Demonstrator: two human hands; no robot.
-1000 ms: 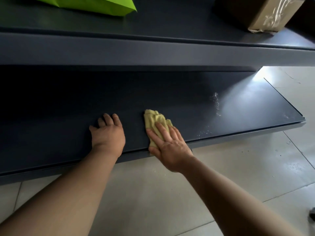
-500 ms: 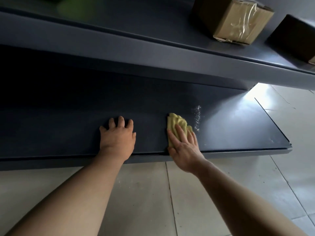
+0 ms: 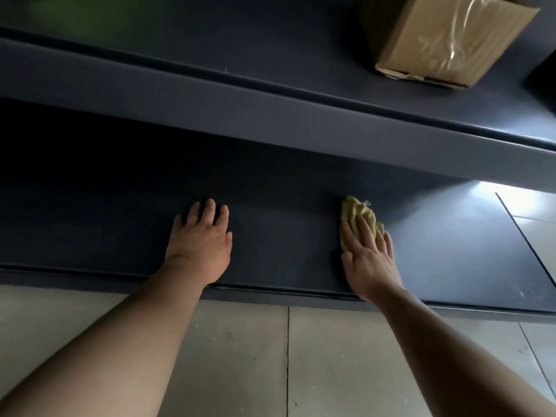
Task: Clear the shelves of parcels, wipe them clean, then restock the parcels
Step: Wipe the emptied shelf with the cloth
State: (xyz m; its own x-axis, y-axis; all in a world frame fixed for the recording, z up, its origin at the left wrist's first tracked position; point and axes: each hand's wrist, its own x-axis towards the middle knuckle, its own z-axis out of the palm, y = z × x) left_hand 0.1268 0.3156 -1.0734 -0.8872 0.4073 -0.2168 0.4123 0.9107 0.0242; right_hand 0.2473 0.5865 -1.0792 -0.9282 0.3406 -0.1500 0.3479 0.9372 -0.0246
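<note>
Shifted rightward since half a second ago: right hand [image 3: 371,263] and yellow cloth [image 3: 356,212], now well apart from left hand [image 3: 201,245]. Right fingers straight and close together, pressing the cloth flat onto the lower shelf [image 3: 285,236], near its front edge. Left hand palm-down, fingers slightly spread, resting by the same edge. Taped cardboard parcel [image 3: 445,37] on the upper shelf [image 3: 210,49], toward its right end. Tiled floor [image 3: 331,356] below.

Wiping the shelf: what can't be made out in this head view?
- Head view: back of the lower shelf is lost in shadow under the upper shelf; dirt there cannot be judged.
- Head view: top of the box is cut off by the upper edge.
- Head view: near part of the cloth is covered by the right hand.
- Head view: dark shape is cut off by the right edge, unidentifiable.
</note>
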